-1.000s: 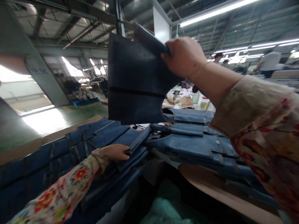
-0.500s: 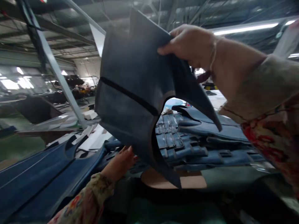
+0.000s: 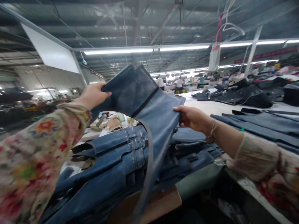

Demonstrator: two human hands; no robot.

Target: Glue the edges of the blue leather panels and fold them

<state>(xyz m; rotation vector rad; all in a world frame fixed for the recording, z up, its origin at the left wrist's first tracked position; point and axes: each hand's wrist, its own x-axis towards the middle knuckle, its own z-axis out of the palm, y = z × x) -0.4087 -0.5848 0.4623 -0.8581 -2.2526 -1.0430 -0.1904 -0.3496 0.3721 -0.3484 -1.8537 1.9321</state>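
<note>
A dark blue, leather-like cut panel (image 3: pixel 158 110) with a black strip across it hangs raised in front of me, between both hands. My left hand (image 3: pixel 94 93) pinches its upper left edge, thumb on the near face. On the right side, my right hand (image 3: pixel 192 118) grips the panel's edge between thumb and fingers. The panel has a deep curved cut-out, and one long narrow end droops down toward the lower middle. Below it lies a pile of similar blue pieces (image 3: pixel 109 155), some with rows of metal-looking fittings (image 3: pixel 135 141). The panel covers part of this pile.
More blue pieces (image 3: pixel 263 124) are stacked at the right, with black pieces (image 3: pixel 235 91) behind them on a white table (image 3: pixel 203 105). Tan and green scraps (image 3: pixel 114 123) lie beyond the pile. A brown board (image 3: pixel 163 203) sits at the near edge. People work far back.
The panel has been turned and lowered. My left hand has risen from beneath it to its upper left edge, and my right hand now holds its right edge. The view has swung right.
</note>
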